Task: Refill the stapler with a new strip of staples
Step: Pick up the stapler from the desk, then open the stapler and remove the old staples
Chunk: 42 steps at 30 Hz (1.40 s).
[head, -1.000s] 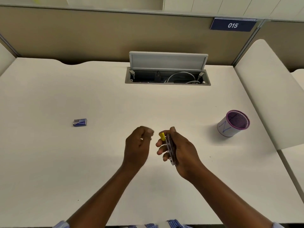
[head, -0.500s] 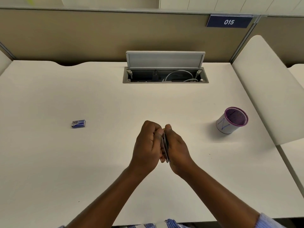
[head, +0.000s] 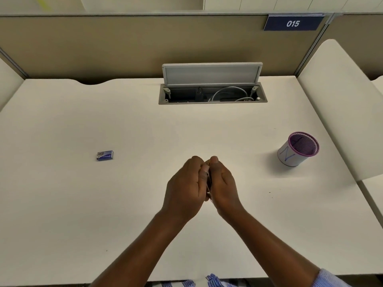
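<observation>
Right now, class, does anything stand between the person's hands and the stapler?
Nothing visible does. The left hand and right hand are both curled around the stapler, only its thin edge showing between them. The blue staple box lies well apart on the desk.

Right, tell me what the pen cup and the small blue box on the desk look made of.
Pen cup: purple wire mesh, probably coated metal, going by the fine grid inside; a matte white sheet, likely paper, wraps the outside, with blue pen marks.
Blue box: probably printed cardboard, with crisp square edges; too small to be sure.
</observation>
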Each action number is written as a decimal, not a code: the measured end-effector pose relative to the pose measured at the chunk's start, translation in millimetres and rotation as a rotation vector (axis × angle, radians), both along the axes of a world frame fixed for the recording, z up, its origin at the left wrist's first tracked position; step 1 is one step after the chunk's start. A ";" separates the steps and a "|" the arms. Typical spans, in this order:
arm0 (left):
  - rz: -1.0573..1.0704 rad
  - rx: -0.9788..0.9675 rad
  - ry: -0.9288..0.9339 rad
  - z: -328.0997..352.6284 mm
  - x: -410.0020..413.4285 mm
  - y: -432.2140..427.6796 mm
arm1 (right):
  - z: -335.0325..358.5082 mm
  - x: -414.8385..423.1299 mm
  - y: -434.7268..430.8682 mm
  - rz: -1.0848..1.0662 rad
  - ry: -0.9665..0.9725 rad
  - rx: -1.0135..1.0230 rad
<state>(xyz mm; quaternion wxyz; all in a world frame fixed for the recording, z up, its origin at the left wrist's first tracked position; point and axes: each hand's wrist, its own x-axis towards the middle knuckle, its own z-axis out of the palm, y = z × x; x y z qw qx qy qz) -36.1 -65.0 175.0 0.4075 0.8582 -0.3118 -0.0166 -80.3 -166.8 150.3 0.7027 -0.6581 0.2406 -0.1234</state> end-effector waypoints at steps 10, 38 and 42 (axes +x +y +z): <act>0.008 0.024 -0.023 5.9 -14.8 6.6 | -11.7 3.3 -5.0 -0.232 0.082 0.333; 0.191 -0.526 0.672 -6.8 11.4 48.7 | 5.9 -51.0 -24.1 -0.032 -0.218 1.029; 0.161 -0.545 0.734 -8.4 24.5 51.6 | 1.0 -61.4 -25.7 0.012 -0.139 1.007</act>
